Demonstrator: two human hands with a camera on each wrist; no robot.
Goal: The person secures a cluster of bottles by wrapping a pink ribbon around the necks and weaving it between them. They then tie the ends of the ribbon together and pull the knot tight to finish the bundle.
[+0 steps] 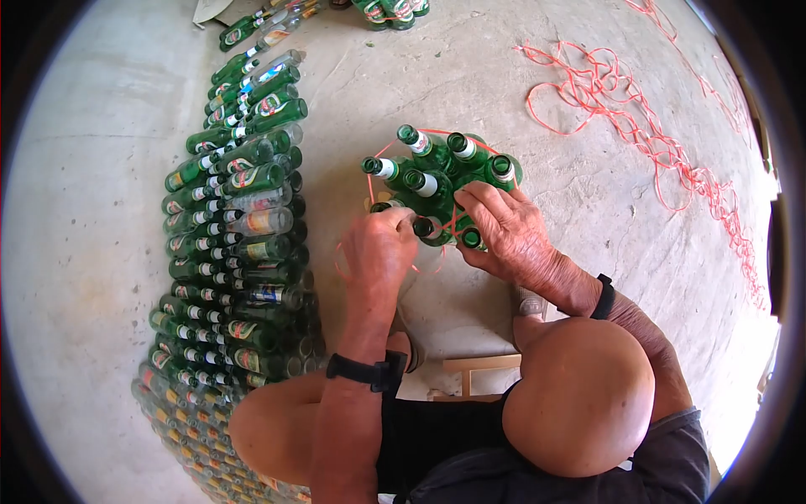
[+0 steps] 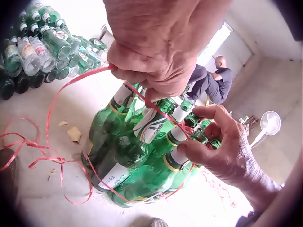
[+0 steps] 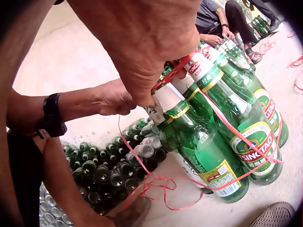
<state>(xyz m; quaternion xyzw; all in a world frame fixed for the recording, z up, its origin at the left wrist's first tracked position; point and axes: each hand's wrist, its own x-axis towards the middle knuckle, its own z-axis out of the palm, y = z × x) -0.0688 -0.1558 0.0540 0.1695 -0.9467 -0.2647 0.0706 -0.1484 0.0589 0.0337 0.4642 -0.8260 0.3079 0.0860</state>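
Note:
A cluster of green beer bottles stands upright on the floor between my hands, several with Tsingtao labels. Red plastic string runs round the cluster low down and also crosses between the necks. My left hand is over the near left side of the cluster, pinching the string between thumb and curled fingers. Across the near right necks my right hand grips, thumb on one side and fingers bent over the other. A stretch of string passes beside its fingers. Loose string ends trail on the floor at the left.
Stacked bottles lying on their sides form a long pile at the left. Another bottle bundle stands ahead. Tangled red string covers the floor at right. A wooden stool is below me. Another person sits farther off.

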